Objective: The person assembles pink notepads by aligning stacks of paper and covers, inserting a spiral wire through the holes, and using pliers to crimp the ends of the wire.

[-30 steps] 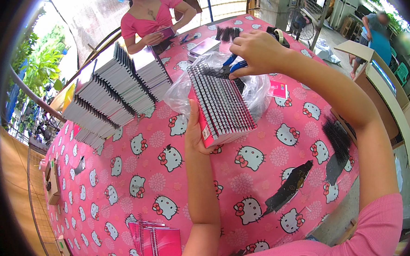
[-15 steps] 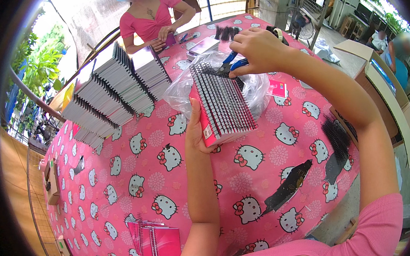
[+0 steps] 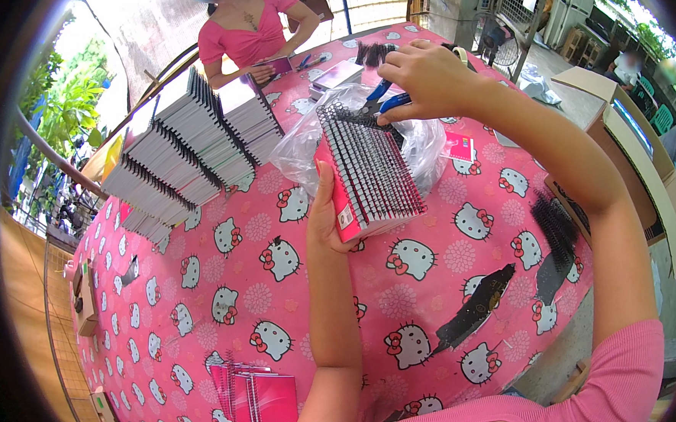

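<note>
Upright in my left hand [image 3: 326,215] is a thick stack of spiral notebooks [image 3: 374,171] with pink-red covers. My fingers wrap its left side, and the rows of black coil bindings face up toward me. My right hand [image 3: 432,80] is closed round the blue handles of a pair of pliers [image 3: 395,100]. Their jaws are at the far ends of the coils; the exact contact is too small to make out. Behind the stack lies a crumpled clear plastic bag [image 3: 429,154], partly covered by it.
Tall stacks of spiral notebooks [image 3: 190,154] stand at the left on the pink patterned tablecloth [image 3: 357,286]. A few pink notebooks [image 3: 274,401] lie near me. Loose black coils [image 3: 554,230] sit at the right edge beside a cardboard box [image 3: 618,158]. Across the table, another person [image 3: 248,32] handles a purple notebook.
My right hand and the pliers have shifted only slightly along the coil ends, and the stack has tilted a little. The person opposite has lowered the purple notebook toward the table.
</note>
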A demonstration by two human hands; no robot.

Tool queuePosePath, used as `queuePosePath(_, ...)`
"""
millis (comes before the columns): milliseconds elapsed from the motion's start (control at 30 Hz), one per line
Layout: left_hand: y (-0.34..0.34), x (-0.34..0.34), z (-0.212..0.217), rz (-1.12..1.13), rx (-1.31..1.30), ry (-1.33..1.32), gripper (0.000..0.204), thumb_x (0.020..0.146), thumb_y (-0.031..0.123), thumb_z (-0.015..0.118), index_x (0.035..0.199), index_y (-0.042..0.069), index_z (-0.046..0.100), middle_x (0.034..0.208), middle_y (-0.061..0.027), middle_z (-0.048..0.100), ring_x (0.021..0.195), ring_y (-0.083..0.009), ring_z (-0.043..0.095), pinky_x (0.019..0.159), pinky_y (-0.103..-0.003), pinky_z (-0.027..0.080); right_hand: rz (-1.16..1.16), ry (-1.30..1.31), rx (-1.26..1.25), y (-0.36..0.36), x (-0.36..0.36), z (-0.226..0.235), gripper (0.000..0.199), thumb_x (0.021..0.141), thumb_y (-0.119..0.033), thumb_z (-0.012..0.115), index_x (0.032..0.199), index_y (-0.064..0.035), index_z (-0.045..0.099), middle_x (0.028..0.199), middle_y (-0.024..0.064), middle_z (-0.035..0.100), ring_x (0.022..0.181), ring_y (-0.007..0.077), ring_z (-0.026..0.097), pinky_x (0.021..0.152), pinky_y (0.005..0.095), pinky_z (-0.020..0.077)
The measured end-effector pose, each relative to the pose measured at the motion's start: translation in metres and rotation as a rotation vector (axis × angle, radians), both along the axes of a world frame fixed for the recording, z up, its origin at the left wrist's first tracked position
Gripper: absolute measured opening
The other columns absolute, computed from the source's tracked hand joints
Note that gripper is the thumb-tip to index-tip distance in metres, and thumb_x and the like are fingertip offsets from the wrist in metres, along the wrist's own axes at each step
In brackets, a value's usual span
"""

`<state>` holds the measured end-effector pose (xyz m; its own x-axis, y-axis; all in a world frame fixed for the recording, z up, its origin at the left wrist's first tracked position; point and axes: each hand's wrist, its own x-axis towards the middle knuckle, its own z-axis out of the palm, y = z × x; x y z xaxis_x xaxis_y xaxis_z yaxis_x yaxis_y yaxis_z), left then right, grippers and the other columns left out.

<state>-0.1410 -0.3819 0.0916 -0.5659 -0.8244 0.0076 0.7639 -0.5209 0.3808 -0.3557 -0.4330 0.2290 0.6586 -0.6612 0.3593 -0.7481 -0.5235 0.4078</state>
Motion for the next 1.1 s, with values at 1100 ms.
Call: queuePosePath(1100,0.003,-0.006,0.004,0.032,-0.013,-0.078,0.061,0.089,0.046,0.053,0.128,0.001,0.042,0.119,-0.0178,0.056,0.103,-0.0297,0.06,0.088,-0.048,0.051,0.085,-0.042,-0.078,0.0,0.002,0.001,0.062,0.073,-0.064,0.059,0.084,-0.0021,0.062,0.083,0.0122,0.061,0.086,0.028,0.062,0.071,0.0392,0.0489)
